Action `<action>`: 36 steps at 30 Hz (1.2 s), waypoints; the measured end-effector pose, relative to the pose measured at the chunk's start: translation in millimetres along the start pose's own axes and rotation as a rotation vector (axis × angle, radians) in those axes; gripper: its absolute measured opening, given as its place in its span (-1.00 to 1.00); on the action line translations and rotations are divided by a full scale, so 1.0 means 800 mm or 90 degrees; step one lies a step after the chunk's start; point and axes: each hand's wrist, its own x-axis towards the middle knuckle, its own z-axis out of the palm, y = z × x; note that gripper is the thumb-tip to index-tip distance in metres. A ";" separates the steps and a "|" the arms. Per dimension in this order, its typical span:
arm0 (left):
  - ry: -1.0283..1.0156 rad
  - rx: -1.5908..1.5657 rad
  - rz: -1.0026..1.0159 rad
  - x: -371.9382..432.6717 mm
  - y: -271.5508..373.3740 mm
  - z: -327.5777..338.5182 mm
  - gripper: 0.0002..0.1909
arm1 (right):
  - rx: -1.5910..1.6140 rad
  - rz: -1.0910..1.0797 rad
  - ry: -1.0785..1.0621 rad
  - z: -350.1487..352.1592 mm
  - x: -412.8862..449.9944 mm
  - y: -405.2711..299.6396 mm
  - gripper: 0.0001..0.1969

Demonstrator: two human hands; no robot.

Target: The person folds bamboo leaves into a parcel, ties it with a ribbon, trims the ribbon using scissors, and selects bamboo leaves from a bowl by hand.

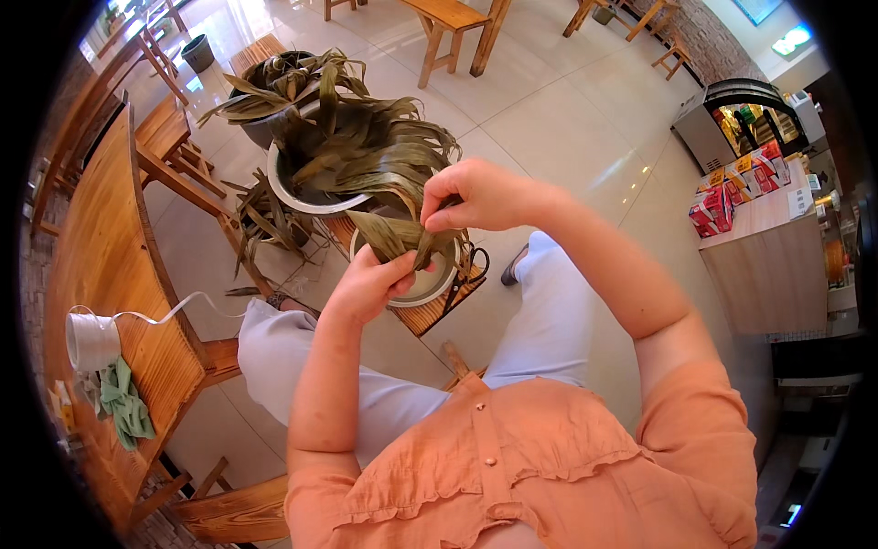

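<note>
My left hand (378, 280) grips a folded, long green-brown leaf (394, 237), held over a round metal bowl (449, 281) with pale contents. At the leaf's right side, my right hand (466, 195) pinches part of the leaf between thumb and fingertips. Just beyond my hands, a heap of long leaves (384, 147) spills over a wide basin (278, 182). Behind it stands a dark bucket (257, 130) topped with leaves and what look like wrapped bundles. Black-handled scissors (456, 291) lie to the right of the bowl, on a slatted wooden stool (429, 316).
To my left, a wooden table (103, 254) carries a roll of white ribbon (92, 341) with a loose trailing end, and a green cloth (125, 405). Leaf scraps (264, 216) hang over a container by the basin. A counter (761, 267) with colourful boxes (741, 182) stands right.
</note>
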 end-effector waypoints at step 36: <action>0.180 0.276 0.067 0.006 -0.012 0.004 -0.77 | -0.482 -0.234 0.182 0.075 -0.009 0.007 -0.93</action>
